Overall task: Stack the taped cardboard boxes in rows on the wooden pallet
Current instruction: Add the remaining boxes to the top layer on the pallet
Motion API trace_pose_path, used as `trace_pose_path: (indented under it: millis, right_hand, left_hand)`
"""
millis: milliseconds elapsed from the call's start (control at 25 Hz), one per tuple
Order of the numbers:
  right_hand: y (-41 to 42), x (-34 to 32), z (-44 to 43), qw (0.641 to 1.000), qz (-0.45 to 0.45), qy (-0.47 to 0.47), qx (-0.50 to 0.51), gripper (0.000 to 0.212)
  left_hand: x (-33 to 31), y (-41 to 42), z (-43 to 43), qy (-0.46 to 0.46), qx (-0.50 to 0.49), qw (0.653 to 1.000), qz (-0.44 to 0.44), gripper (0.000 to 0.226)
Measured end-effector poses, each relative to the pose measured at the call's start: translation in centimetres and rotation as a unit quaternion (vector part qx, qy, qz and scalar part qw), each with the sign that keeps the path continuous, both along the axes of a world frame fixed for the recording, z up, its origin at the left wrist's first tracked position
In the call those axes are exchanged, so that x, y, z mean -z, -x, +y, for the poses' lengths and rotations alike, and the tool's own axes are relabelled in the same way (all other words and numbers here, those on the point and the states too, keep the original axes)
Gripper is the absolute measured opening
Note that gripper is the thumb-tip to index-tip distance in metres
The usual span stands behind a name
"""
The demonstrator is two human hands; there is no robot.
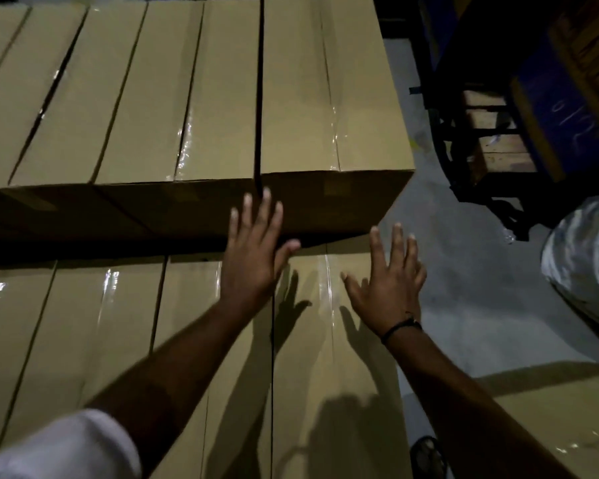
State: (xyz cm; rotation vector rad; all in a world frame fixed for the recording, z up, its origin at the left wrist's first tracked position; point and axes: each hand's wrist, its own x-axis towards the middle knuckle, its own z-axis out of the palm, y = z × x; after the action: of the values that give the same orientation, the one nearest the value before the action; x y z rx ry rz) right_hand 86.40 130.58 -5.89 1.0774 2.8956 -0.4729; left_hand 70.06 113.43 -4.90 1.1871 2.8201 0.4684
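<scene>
Brown cardboard boxes sealed with clear tape stand in rows, a higher far row and a lower near row. The rightmost box of the far row point(332, 95) sits flush beside its neighbour point(194, 98). My left hand point(256, 250) is spread flat, fingertips against the front face of the far row at the seam between these two boxes. My right hand point(388, 285) hovers with fingers apart over the right end of the nearest lower box point(325, 357), holding nothing. The pallet under the stack is hidden.
Grey concrete floor point(464, 271) lies to the right of the stack. A dark metal rack with wooden pieces point(491, 140) stands at the upper right. A shiny plastic-wrapped bundle point(585, 257) sits at the right edge. Another cardboard box point(550, 409) lies at the lower right.
</scene>
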Motion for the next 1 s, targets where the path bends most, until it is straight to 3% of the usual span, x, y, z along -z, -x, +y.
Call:
trace_pose_path:
  millis: [120,240,520,720,880,1000]
  right_hand:
    - [-4.2,1.7,-3.6,0.994,-0.089,0.057,-0.009,0.088]
    - [-6.7,0.8,-6.2,0.990,-0.116,0.076,-0.012,0.085]
    - [-10.3,-11.5,-10.5,0.992,-0.095,0.086,0.015,0.082]
    - [-16.7,-20.6,-11.2,0.993,-0.088,0.055,0.057,0.079]
    - [-23.0,-24.4,-10.9,0.988,-0.093,0.040,0.120,0.079]
    - [-28.0,-26.0,-10.1,0.982,-0.075,0.027,0.170,0.079]
  left_hand:
    - [3.8,-7.7,-3.2,0.062,0.024,0.998,-0.022,0.080]
    - [3.5,-12.7,-4.8,0.083,0.030,0.995,-0.036,0.077]
    - [-8.3,-18.5,-6.4,0.137,0.054,0.986,-0.078,0.068]
    - [-16.4,-21.4,-8.4,0.145,0.081,0.980,-0.107,0.077]
    - [-20.4,-24.7,-8.0,0.122,0.131,0.978,-0.106,0.089]
    - [-22.4,-28.1,-5.8,0.117,0.192,0.971,-0.082,0.083]
